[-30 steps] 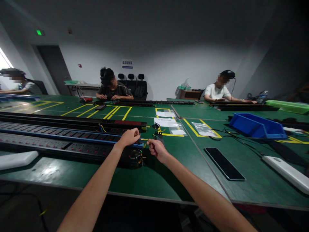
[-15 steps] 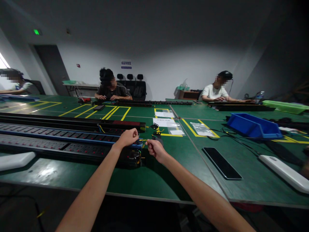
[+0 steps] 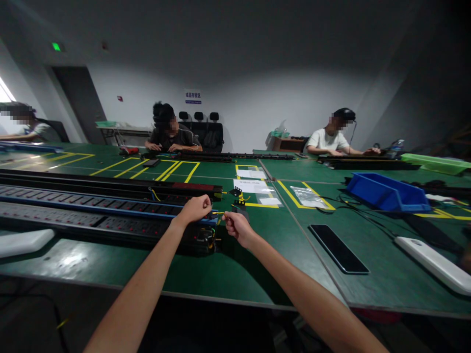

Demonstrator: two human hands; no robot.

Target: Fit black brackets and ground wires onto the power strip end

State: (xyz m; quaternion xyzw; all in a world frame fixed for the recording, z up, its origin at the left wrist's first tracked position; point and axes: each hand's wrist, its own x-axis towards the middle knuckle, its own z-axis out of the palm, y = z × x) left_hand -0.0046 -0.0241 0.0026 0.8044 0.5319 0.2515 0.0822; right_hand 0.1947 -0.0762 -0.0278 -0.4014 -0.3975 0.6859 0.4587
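Several long power strips with rows of black sockets lie side by side on the green table. My left hand (image 3: 196,209) is closed over the right end of the blue-edged power strip (image 3: 121,206); what its fingers hold is hidden. Just to the right, my right hand (image 3: 238,227) pinches the end of a short yellow wire (image 3: 218,213) that runs out from the strip's end. In front, the nearest black power strip (image 3: 121,228) has wires showing at its open end. Black metal brackets (image 3: 237,191) with yellow wires lie beyond my right hand.
On the right are a phone (image 3: 338,248), a white power bank (image 3: 434,262), a blue bin (image 3: 386,192) and black cables. A white object (image 3: 25,242) sits at the left. Papers (image 3: 252,186) and a plastic bag (image 3: 307,196) lie ahead. Co-workers sit across the table.
My hands stay nearly still at the strip's end, with the yellow wire between them. Across the table, the right-hand co-worker's hand has shifted slightly.
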